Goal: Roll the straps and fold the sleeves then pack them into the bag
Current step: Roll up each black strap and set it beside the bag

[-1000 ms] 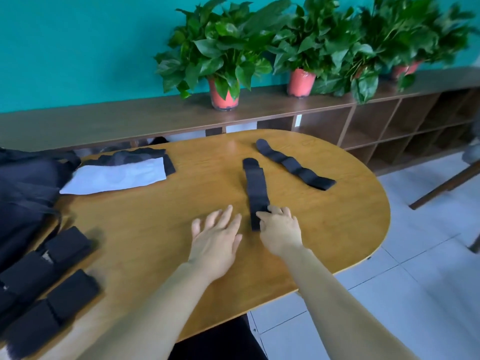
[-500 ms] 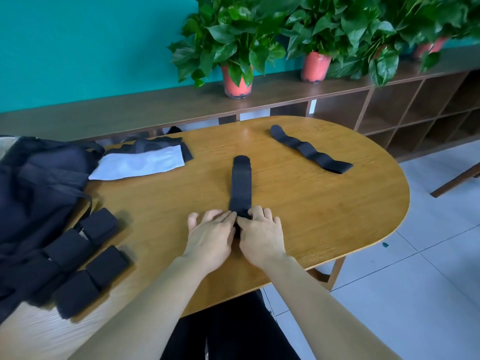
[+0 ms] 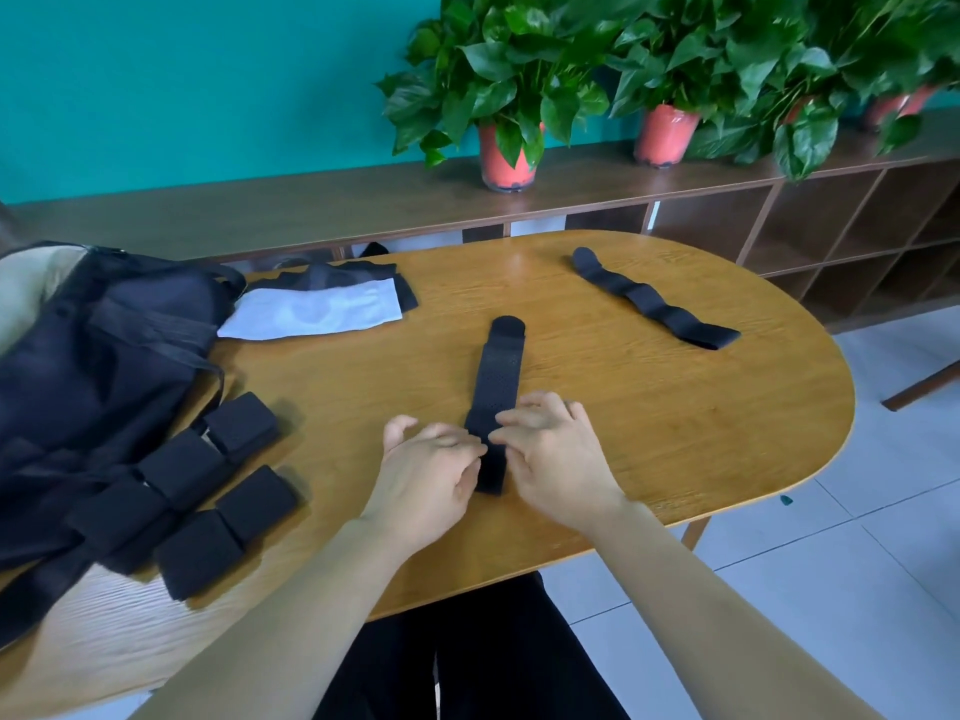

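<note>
A black perforated strap [image 3: 498, 376] lies lengthwise on the wooden table [image 3: 649, 418], its near end between my hands. My left hand [image 3: 421, 475] has its fingers curled onto the strap's left edge, thumb raised off to the side. My right hand [image 3: 556, 459] pinches the right edge with bent thumb and fingertips. A second, wavy black strap [image 3: 654, 301] lies flat at the far right. A white sleeve [image 3: 311, 311] lies on a black sleeve [image 3: 343, 275] at the far left. The black bag [image 3: 93, 366] slumps at the table's left end.
Several black folded pads joined in rows [image 3: 176, 491] lie in front of the bag. A low shelf [image 3: 779, 220] with potted plants [image 3: 506, 153] runs behind the table. A wooden chair leg [image 3: 924, 381] stands on the tiled floor at right.
My left hand came over from the bare tabletop to the strap's near end beside my right hand. The strap has swung straight. Both sets of fingers have curled more tightly on it.
</note>
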Motion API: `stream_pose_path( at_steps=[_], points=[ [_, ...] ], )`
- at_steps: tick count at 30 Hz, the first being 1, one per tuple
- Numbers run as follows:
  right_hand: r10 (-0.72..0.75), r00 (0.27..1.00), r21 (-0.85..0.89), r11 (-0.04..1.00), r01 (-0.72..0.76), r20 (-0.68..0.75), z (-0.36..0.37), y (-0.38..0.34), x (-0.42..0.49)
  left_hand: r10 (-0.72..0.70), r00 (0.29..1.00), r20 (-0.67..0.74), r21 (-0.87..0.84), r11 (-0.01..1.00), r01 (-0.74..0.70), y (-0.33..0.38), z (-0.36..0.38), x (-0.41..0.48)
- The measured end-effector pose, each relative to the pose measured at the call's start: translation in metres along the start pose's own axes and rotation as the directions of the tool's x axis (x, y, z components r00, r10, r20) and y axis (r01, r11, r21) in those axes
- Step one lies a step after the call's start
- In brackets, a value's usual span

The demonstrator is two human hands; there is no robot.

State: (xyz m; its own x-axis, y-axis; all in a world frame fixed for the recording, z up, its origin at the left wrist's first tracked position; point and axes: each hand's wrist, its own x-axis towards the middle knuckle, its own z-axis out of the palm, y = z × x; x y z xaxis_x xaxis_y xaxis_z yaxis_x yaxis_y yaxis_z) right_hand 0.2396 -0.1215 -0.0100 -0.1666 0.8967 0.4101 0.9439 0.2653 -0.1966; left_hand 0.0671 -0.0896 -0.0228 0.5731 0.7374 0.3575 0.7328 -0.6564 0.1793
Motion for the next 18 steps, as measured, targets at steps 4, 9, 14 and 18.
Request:
stream_pose_path(
  at_steps=[4, 9, 14, 18],
  points=[
    [-0.026, 0.969, -0.187, 0.98, 0.074, 0.246, 0.016, 0.0, 0.003, 0.022, 0.998, 0.063, -0.023, 1.0, -0.021, -0.006, 0.005, 0.003],
    [0.031, 0.945, -0.265, 0.962, 0.059, 0.326, 0.02, 0.004, 0.034, 0.062, 0.996, 0.071, -0.052, 0.997, -0.058, -0.013, 0.005, 0.006],
    [0.108, 0.905, -0.357, 0.933, 0.051, 0.411, 0.026, 0.008, 0.071, 0.081, 0.994, 0.071, -0.106, 0.992, -0.074, -0.016, 0.004, 0.003],
    [0.17, 0.878, -0.344, 0.939, -0.006, 0.447, 0.028, 0.009, 0.09, 0.077, 0.995, 0.067, -0.147, 0.987, -0.066, -0.017, 0.001, -0.007]
  ],
)
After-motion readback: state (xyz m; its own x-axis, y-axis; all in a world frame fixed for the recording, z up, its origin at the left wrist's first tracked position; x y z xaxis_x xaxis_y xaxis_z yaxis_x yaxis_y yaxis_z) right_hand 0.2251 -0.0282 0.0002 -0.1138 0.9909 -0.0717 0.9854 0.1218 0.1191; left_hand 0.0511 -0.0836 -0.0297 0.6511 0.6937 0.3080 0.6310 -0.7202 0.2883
